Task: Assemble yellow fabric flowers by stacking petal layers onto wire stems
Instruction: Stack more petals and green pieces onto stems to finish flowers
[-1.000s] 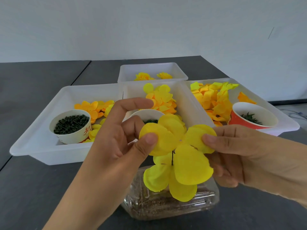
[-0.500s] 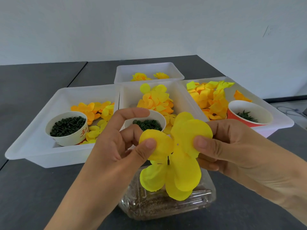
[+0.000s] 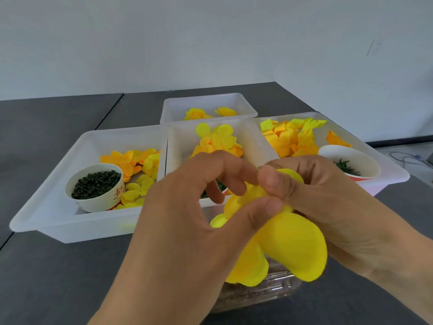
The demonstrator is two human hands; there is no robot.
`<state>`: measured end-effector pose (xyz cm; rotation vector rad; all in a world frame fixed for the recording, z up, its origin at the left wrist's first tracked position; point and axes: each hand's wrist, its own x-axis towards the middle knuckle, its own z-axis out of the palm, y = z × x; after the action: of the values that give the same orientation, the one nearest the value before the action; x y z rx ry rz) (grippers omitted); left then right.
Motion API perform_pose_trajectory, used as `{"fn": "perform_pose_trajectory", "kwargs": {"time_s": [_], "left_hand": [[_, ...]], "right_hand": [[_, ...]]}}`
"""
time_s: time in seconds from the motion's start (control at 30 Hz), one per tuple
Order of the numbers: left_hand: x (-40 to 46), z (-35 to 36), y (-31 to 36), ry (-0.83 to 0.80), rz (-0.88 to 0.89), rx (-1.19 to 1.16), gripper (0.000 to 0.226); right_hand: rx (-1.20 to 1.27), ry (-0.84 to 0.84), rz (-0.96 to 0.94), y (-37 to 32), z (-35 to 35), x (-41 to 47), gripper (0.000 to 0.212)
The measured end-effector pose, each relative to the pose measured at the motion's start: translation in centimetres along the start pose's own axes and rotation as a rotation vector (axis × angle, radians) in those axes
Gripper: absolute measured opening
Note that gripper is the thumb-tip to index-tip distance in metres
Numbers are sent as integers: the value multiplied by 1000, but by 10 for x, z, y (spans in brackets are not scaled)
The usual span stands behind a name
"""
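Three white trays (image 3: 54, 207) of loose petals are ranged on the dark table (image 3: 46, 277); a fourth sits behind. A clear tub (image 3: 257, 294) lies under the hands. Held above it, the yellow flower (image 3: 293, 247) is pinched from both sides: left hand (image 3: 187, 231) and right hand (image 3: 328, 207) are drawn together, thumbs meeting at its centre. The stem is hidden. Judged step: a petal layer being seated on the wire. Next, the layer must be pressed flat without slipping off, then another petal fetched from a tray.

Craft workbench: white sorting trays (image 3: 46, 221) on dark table (image 3: 46, 277).
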<state>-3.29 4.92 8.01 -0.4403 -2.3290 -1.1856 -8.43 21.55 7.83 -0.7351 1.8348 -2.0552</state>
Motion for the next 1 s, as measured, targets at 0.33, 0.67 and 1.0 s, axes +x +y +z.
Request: {"fn": "perform_pose_trajectory", "kwargs": {"time_s": [0.33,0.67,1.0], "left_hand": [[23,-19,-40,434,-274,-433,11],[10,-26,-59,368,-286,-507,6],[8,-8,-38,368,113,-188,23]], "right_hand": [[-226,268,-116,21,-32,46,57],[-833,476,284,67,-103,117,30],[-563,150,276,4,-50,75,39]]}}
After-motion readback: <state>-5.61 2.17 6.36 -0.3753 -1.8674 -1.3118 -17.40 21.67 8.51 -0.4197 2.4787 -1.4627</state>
